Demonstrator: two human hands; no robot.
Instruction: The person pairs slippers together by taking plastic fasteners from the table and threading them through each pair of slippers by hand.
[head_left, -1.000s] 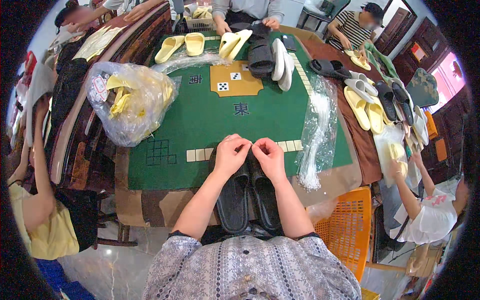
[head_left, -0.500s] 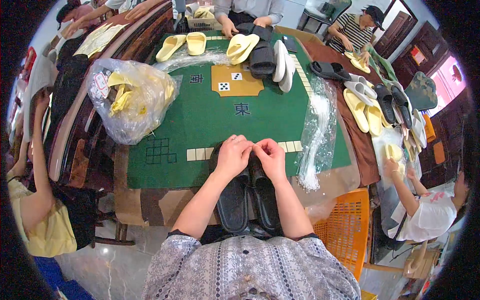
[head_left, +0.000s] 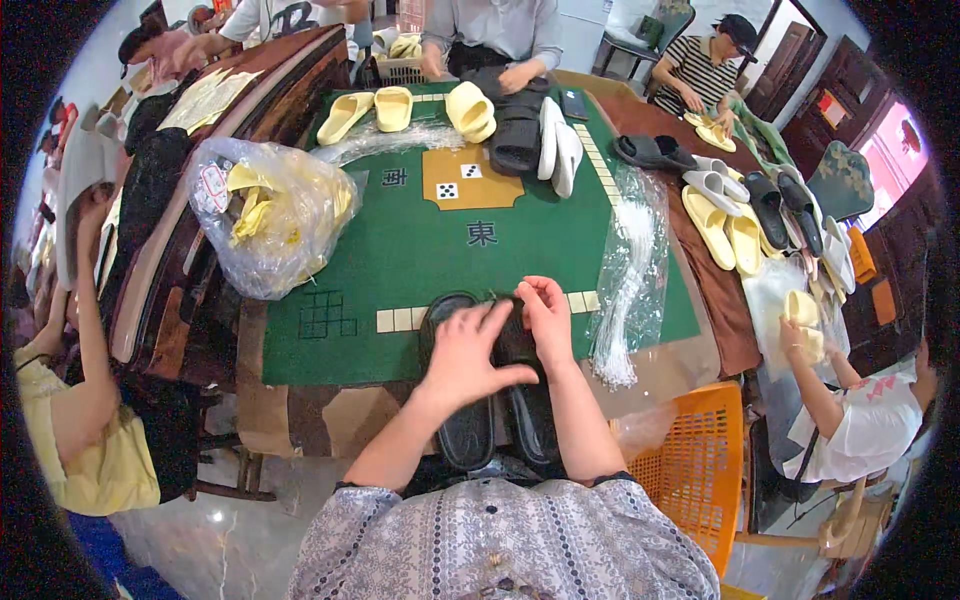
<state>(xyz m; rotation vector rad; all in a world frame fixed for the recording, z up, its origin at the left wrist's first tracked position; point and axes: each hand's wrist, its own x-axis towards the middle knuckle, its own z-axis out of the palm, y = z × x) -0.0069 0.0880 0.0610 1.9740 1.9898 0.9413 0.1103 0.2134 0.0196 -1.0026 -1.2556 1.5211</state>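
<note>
A pair of black slide slippers, the left one [head_left: 467, 432] and the right one [head_left: 533, 425], lies side by side at the near table edge, soles' heel ends toward me. My left hand [head_left: 468, 352] is over the left slipper, its fingers spread and the thumb reaching toward the right one. Above the toe of the right slipper is my right hand [head_left: 545, 318], its thumb and fingertips pinched together. Whatever is in that pinch is too small to make out. The hands and forearms cover part of both slippers.
A green game mat [head_left: 400, 250] covers the table. A clear bag with yellow pieces [head_left: 265, 220] lies left; a bundle of thin white ties [head_left: 632, 290] lies right. Yellow slippers [head_left: 393, 108], black slippers [head_left: 515, 140] and white slippers [head_left: 560, 150] stand far back. An orange basket [head_left: 700, 470] is lower right. Co-workers surround the table.
My hands were together at the slippers' toes; the left has come away, opened and moved nearer me. The right moved slightly rightward, still pinched. Across the table, a person's hands shifted around the slippers.
</note>
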